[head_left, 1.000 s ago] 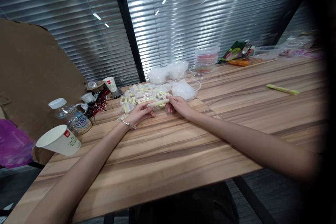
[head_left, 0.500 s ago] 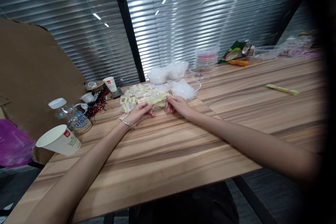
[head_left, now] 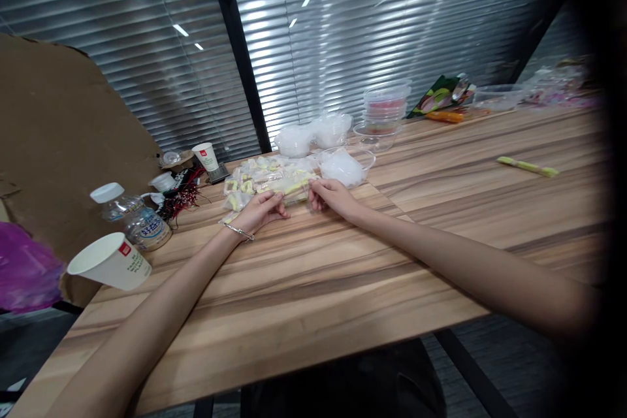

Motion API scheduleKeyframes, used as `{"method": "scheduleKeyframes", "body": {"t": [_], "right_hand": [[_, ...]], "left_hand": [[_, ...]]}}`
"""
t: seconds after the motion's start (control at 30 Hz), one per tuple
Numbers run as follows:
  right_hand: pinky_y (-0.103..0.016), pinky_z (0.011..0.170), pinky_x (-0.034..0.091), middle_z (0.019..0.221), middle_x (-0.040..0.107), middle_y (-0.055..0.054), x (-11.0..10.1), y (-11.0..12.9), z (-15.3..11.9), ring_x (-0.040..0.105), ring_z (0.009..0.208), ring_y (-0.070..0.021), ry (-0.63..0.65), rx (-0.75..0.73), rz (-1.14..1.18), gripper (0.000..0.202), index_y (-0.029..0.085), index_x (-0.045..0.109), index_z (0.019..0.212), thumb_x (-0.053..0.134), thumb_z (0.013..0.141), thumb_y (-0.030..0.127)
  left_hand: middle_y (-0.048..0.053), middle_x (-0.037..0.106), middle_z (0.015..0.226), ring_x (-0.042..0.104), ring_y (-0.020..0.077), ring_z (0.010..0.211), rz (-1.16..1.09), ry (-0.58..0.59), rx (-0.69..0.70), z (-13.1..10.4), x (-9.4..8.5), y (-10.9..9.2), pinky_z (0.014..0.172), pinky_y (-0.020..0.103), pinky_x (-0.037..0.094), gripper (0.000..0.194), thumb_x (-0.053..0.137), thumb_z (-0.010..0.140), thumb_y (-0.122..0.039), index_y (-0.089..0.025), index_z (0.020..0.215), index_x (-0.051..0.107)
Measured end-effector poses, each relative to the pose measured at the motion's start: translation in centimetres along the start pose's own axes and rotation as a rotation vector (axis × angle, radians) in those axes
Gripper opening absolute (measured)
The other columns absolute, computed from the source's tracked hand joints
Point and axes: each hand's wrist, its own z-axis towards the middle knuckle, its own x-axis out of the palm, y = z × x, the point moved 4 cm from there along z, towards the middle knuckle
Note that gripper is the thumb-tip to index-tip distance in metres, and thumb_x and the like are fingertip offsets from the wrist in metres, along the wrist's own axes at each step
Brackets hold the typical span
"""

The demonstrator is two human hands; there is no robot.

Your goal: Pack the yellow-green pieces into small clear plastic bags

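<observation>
Between my hands stretches a small clear plastic bag (head_left: pixel 296 191) with a yellow strip in it. My left hand (head_left: pixel 264 210) pinches its left end, and a metal bracelet circles that wrist. At the other end, the fingers of my right hand (head_left: pixel 327 194) are closed on the bag's edge. Just behind lies a pile of similar clear bags with yellow pieces (head_left: pixel 267 173). To the right of the pile, a clear round bowl (head_left: pixel 345 166) holds something white and translucent. What exactly the yellow pieces are is too small to tell.
A paper cup (head_left: pixel 112 262), a plastic bottle (head_left: pixel 147 225) and a second paper cup (head_left: pixel 206 157) stand at the left. Stacked clear tubs (head_left: pixel 386 108) are at the back. A yellow-green stick-like packet (head_left: pixel 528 166) lies at the right. A cardboard sheet (head_left: pixel 63 124) rises at the left.
The bag between my hands has tilted slightly and my fingers have shifted a little. Everything else stays where it was.
</observation>
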Motion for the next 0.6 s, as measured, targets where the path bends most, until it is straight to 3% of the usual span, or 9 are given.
{"method": "scheduleKeyframes", "body": {"t": [0.6], "right_hand": [[-0.02, 0.048, 0.037, 0.052, 0.056, 0.0, 0.06, -0.1, 0.03, 0.051, 0.048, -0.0097, 0.027, -0.014, -0.056, 0.049, 0.015, 0.058, 0.066, 0.044, 0.084, 0.059]], "left_hand": [[0.003, 0.06, 0.071, 0.062, 0.0152, 0.072, -0.064, 0.001, -0.01, 0.03, -0.26, -0.08, 0.083, 0.038, 0.05, 0.03, 0.067, 0.077, -0.039, -0.014, 0.08, 0.051]]}}
